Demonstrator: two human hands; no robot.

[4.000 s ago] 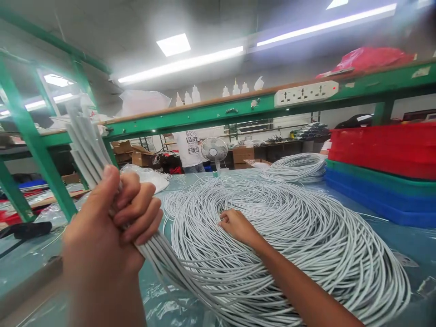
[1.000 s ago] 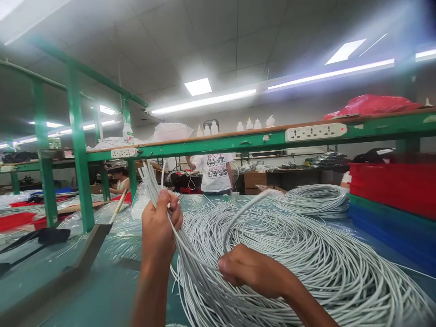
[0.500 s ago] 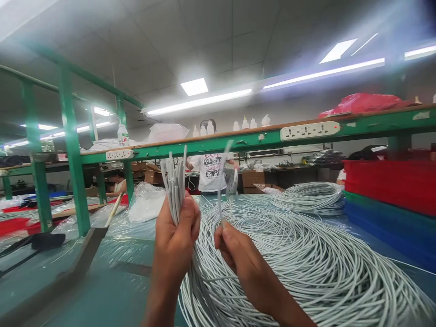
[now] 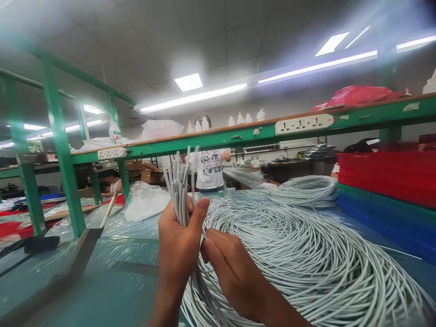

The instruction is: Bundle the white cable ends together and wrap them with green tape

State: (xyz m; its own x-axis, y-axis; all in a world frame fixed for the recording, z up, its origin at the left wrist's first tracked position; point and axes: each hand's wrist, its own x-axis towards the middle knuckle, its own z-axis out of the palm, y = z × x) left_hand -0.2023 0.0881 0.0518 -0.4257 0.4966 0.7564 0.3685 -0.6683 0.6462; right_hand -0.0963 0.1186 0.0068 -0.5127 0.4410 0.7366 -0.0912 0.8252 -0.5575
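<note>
My left hand (image 4: 182, 236) is wrapped round a bundle of grey cables (image 4: 177, 188), whose cut ends stick up above the fist. The thumb is raised off the bundle. Close beside it on the right, my right hand (image 4: 231, 268) pinches a single grey cable (image 4: 193, 181), its blurred upper end standing next to the bundle. Below the left hand the bundled cables hang down into a wide coiled heap of grey cable (image 4: 306, 245) on the table. The right hand's fingertips nearly meet the left hand.
Red (image 4: 384, 177) and blue bins (image 4: 381, 222) are stacked at the right. A smaller cable coil (image 4: 303, 188) lies behind the heap. A green shelf beam (image 4: 211, 143) with a power strip (image 4: 304, 124) crosses ahead. Beyond it stands a person (image 4: 207, 170) holding cables.
My right hand has moved left with its single cable, bringing it against the bundle. My left thumb has lifted. The person behind has swung their cables out to the right.
</note>
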